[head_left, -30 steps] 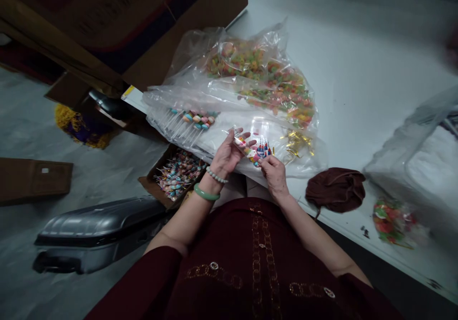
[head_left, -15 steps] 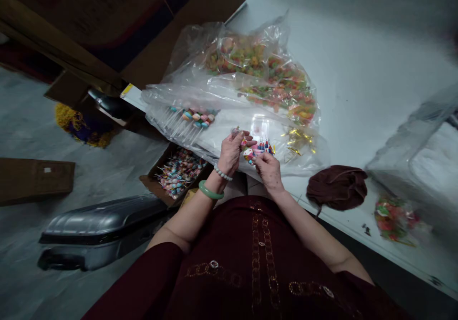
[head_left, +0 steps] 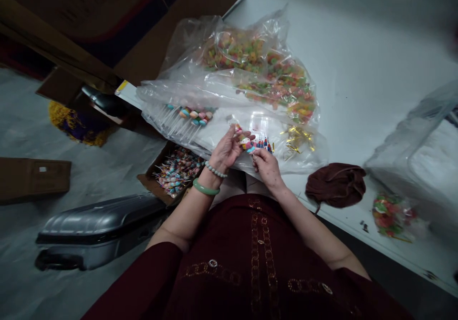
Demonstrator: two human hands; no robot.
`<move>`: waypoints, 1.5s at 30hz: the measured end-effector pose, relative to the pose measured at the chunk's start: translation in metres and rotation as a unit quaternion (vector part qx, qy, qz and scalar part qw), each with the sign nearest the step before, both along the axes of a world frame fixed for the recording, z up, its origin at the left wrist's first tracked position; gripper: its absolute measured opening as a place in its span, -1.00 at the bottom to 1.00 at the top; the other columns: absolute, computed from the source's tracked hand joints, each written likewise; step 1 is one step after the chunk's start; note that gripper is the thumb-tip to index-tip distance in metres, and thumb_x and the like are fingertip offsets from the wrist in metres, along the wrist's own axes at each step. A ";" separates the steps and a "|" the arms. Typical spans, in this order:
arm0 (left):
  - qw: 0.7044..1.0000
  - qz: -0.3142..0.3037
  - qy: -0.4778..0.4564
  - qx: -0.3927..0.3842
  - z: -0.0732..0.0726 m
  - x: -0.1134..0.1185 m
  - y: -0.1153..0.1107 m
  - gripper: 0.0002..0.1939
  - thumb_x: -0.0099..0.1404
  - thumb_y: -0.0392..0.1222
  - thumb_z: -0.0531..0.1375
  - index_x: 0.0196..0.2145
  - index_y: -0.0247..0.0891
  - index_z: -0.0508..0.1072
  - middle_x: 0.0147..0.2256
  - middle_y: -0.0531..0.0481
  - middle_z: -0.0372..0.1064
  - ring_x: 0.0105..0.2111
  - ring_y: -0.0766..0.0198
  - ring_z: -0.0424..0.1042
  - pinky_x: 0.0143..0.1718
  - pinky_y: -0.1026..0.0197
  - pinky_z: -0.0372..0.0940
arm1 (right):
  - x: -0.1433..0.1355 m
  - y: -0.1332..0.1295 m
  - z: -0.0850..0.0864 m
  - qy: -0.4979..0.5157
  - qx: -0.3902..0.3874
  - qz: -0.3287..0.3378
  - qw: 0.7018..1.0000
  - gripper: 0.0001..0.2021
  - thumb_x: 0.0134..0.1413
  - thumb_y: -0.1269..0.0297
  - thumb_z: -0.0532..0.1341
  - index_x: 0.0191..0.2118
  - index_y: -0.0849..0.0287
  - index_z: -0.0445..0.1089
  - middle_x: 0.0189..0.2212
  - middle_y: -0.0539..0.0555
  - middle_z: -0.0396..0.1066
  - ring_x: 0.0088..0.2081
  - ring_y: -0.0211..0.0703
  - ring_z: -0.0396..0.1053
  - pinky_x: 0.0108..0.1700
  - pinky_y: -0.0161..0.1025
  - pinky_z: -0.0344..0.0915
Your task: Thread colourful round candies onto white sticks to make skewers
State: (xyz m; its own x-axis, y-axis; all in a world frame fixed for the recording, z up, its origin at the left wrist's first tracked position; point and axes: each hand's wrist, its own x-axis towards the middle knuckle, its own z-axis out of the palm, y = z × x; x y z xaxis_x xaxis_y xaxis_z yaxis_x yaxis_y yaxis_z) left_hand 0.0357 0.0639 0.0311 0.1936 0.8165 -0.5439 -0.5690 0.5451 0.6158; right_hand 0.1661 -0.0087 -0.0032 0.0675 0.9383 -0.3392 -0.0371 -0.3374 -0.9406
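A small multicoloured candy skewer [head_left: 247, 144], with pink, white, yellow and blue pieces, is held between my two hands over the white table edge. My left hand [head_left: 226, 149] is closed on its upper end, palm partly turned up, some fingers extended. At the lower end, my right hand [head_left: 267, 168] pinches it with thumb and fingertips. Just behind lie small red-and-blue printed pieces [head_left: 264, 143] and gold twist ties [head_left: 299, 139]. Marshmallow-like candy sticks [head_left: 196, 116] rest in a row on clear plastic to the left. What the fingertips cover is hidden.
A clear plastic bag [head_left: 218, 79] with colourful gummies spreads over the table. An open carton [head_left: 150, 182] of candy sticks sits low at left, above a grey suitcase [head_left: 103, 220]. A brown cloth [head_left: 335, 185] and a small gummy bag [head_left: 388, 215] lie right. A large carton [head_left: 200, 19] stands behind.
My left hand has turned and shifted slightly left, its palm showing more. The candy skewer now lies more stretched out between both hands. The view has moved slightly.
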 end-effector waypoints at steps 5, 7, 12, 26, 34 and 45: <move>0.989 -0.036 0.128 0.070 -0.004 0.005 -0.021 -0.70 0.11 -0.04 0.34 -0.30 -0.25 0.40 -0.46 0.08 0.38 -0.42 0.32 0.45 -0.31 0.23 0.35 | 0.003 0.008 0.012 0.151 -0.062 -0.064 0.985 -0.78 -0.18 0.18 0.27 -0.36 0.18 0.41 -0.66 -0.16 0.07 -0.64 -0.42 -0.06 -0.63 -0.42 -0.21; 0.956 -0.033 0.259 0.134 -0.012 0.006 -0.031 -0.78 0.11 -0.10 0.33 -0.37 -0.27 0.43 -0.47 0.08 0.38 -0.45 0.35 0.40 -0.35 0.26 0.30 | 0.005 0.008 0.014 0.181 -0.077 -0.073 0.978 -0.74 -0.24 0.19 0.31 -0.35 0.21 0.42 -0.64 -0.15 0.10 -0.62 -0.43 -0.07 -0.64 -0.44 -0.24; 0.806 -0.040 0.509 0.299 -0.026 0.005 -0.043 -0.88 0.25 -0.14 0.21 -0.36 -0.22 0.50 -0.41 0.06 0.47 -0.40 0.32 0.39 -0.30 0.27 0.23 | 0.001 0.004 0.016 0.183 -0.092 -0.074 0.976 -0.72 -0.27 0.21 0.30 -0.34 0.21 0.44 -0.62 -0.13 0.14 -0.61 -0.43 -0.03 -0.63 -0.45 -0.22; 0.508 -0.137 0.754 0.393 -0.022 0.001 -0.039 -0.70 0.38 -0.11 0.05 -0.38 -0.21 0.53 -0.44 -0.11 0.50 -0.41 0.20 0.42 -0.36 0.17 0.10 | -0.003 0.000 0.012 0.108 -0.032 -0.051 0.992 -0.75 -0.12 0.17 0.21 -0.29 0.17 0.42 -0.74 -0.19 0.10 -0.68 -0.40 -0.03 -0.63 -0.39 -0.13; 0.608 -0.102 0.678 0.401 -0.022 0.001 -0.037 -0.76 0.35 -0.04 0.10 -0.28 -0.20 0.51 -0.38 -0.11 0.47 -0.40 0.22 0.39 -0.33 0.22 0.11 | -0.005 0.000 0.005 0.099 -0.030 -0.046 0.994 -0.78 -0.09 0.16 0.20 -0.30 0.15 0.39 -0.77 -0.20 0.11 -0.70 -0.39 -0.02 -0.64 -0.39 -0.12; 0.548 -0.270 0.625 0.485 -0.022 -0.012 -0.010 -0.82 0.35 -0.27 0.03 -0.29 -0.21 0.43 -0.45 -0.07 0.33 -0.45 0.20 0.31 -0.33 0.19 0.15 | -0.004 0.003 0.003 0.100 -0.031 -0.046 0.993 -0.79 -0.10 0.15 0.25 -0.34 0.17 0.41 -0.77 -0.19 0.11 -0.69 -0.40 0.00 -0.63 -0.39 -0.09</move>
State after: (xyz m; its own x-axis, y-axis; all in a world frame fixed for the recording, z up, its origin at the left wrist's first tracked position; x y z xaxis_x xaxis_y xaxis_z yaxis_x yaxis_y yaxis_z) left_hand 0.0234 0.0535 0.0095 0.5212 0.8460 0.1123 0.7121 -0.5036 0.4891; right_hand 0.1623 -0.0057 0.0002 0.0772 0.9082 -0.4113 -0.2543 -0.3810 -0.8889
